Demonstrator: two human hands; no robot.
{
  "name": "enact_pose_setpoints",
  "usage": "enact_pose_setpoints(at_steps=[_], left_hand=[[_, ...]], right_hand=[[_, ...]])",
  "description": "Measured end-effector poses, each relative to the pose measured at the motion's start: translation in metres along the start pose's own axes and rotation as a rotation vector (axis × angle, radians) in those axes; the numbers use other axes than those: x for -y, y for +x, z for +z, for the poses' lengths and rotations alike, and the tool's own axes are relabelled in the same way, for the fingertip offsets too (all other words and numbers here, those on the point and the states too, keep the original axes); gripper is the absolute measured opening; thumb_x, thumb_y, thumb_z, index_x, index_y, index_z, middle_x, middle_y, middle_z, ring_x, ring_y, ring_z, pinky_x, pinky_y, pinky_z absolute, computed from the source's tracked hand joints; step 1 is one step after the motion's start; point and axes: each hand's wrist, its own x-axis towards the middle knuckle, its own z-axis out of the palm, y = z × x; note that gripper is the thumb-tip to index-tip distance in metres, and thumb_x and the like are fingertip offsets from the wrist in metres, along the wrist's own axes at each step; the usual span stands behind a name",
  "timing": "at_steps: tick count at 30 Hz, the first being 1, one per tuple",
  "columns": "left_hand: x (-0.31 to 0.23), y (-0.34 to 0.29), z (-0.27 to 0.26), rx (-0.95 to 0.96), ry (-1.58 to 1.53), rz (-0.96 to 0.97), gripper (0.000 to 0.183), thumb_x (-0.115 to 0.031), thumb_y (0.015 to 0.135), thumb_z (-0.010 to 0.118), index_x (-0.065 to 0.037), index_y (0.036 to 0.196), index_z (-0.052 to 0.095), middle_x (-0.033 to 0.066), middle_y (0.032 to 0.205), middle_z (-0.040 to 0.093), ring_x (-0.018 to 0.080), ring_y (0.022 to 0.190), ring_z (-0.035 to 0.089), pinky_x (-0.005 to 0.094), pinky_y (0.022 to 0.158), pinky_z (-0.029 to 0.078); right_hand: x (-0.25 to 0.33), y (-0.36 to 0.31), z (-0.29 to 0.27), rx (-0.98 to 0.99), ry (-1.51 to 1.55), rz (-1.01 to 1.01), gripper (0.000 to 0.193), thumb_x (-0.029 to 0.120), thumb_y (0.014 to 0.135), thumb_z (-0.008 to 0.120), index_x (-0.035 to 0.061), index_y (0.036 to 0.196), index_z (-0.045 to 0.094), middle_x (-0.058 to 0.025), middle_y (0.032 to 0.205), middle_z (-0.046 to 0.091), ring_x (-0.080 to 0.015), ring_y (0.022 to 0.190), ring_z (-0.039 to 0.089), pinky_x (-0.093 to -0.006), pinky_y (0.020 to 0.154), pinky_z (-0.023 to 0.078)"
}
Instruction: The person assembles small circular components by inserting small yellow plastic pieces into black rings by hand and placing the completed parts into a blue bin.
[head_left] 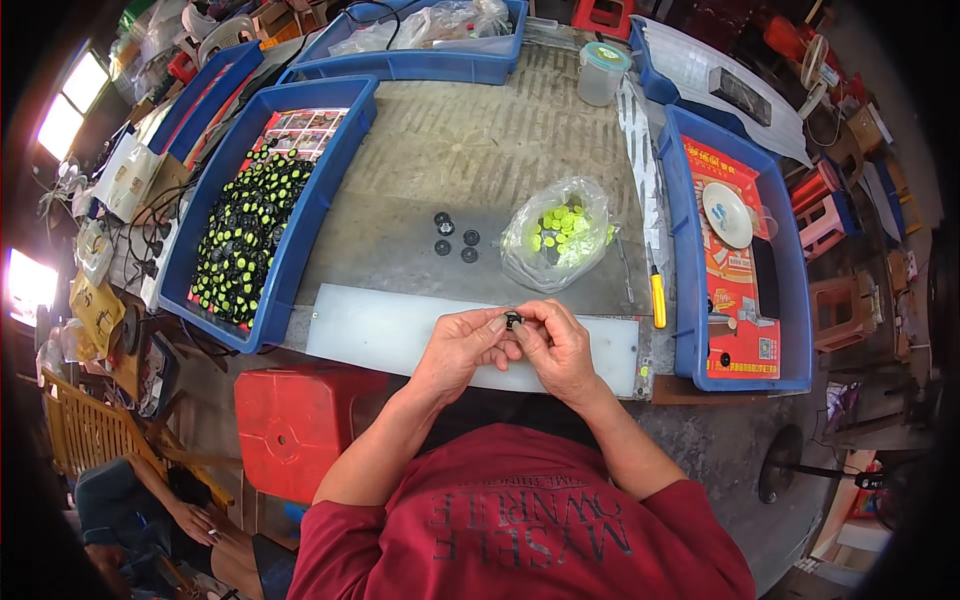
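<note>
A grey, scuffed desk (440, 140) carries one long, smooth white board (370, 325) along its near edge. Over it, the left hand (463, 345) and right hand (560, 350) both have their fingers clamped on one small black round piece (514, 319). Farther off, five black discs (471, 238) lie left of one crinkled clear plastic bag (525, 265) of yellow-green discs (565, 232). The left blue tray (316, 215) holds uncountable black-and-green caps (245, 230); the right blue tray (755, 385), one white bowl (728, 236).

Black small part (514, 321), lime-green discs (562, 236), white board (370, 325), blue tray (302, 240), red stool (285, 450)
</note>
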Motion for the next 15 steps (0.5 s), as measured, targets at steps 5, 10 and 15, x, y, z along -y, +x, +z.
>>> enact_pose_setpoints(at_steps=[5,10,15], left_hand=[[0.0004,-0.0001,0.0006,-0.005,-0.03,-0.025,0.029,-0.011,0.085,0.047,0.009,0.105,0.048,0.0122,0.083,0.058,0.016,0.07,0.057,0.0238,0.058,0.046],[0.0026,0.001,0.0007,-0.013,-0.03,-0.022,0.03,-0.01,0.085,0.046,0.009,0.108,0.047,0.0132,0.084,0.058,0.0169,0.07,0.057,0.0243,0.059,0.046],[0.0041,0.0023,-0.0001,-0.016,-0.026,-0.023,0.03,-0.009,0.085,0.046,0.009,0.108,0.047,0.0138,0.084,0.058,0.0172,0.071,0.058,0.0245,0.059,0.046]], right_hand=[[-0.0022,0.0011,0.0003,-0.037,-0.021,-0.02,0.012,0.003,0.078,0.055,-0.0005,0.088,0.053,-0.0084,0.077,0.053,-0.014,0.062,0.054,-0.0243,0.054,0.044],[-0.0025,0.0008,0.0024,-0.059,0.004,0.001,0.009,0.003,0.078,0.055,-0.0006,0.085,0.052,-0.0082,0.076,0.052,-0.0137,0.06,0.053,-0.0243,0.052,0.043],[-0.0051,0.0005,0.0027,-0.051,0.038,0.039,0.007,0.003,0.077,0.056,-0.0007,0.082,0.052,-0.0082,0.075,0.052,-0.0132,0.059,0.052,-0.0239,0.051,0.042]])
